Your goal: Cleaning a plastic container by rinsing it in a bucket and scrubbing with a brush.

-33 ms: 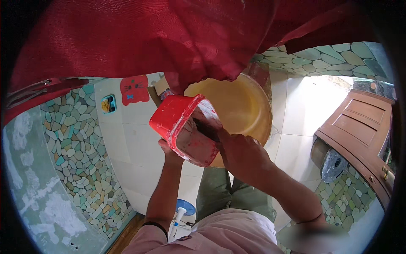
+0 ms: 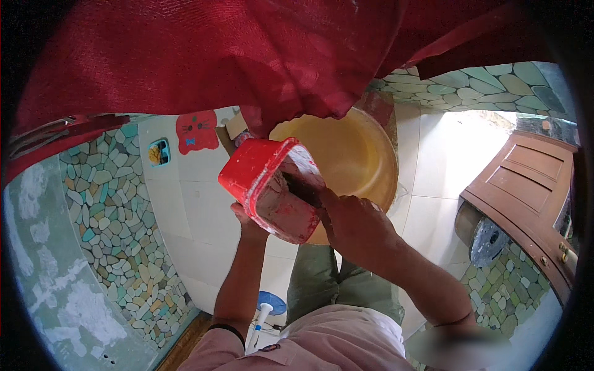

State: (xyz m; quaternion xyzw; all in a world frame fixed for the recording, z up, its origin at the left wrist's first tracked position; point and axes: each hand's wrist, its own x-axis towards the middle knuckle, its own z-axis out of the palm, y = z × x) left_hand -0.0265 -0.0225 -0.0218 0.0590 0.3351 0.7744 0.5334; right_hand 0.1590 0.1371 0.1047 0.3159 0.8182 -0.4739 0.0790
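Red tub tilted at the yellow basin's near left
The right hand clamps its fingers on a dark tool, half-hidden inside; the left hand supports beneath, fingers concealed, grip I can't tell.

Pale tiled floor (sunlit right), stone-patterned wall, brown door.

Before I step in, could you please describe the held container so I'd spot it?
A round yellow basin shows below the dark red cloth. At its left, the left hand holds the container; unlike the basin, it is boxy and bright red.
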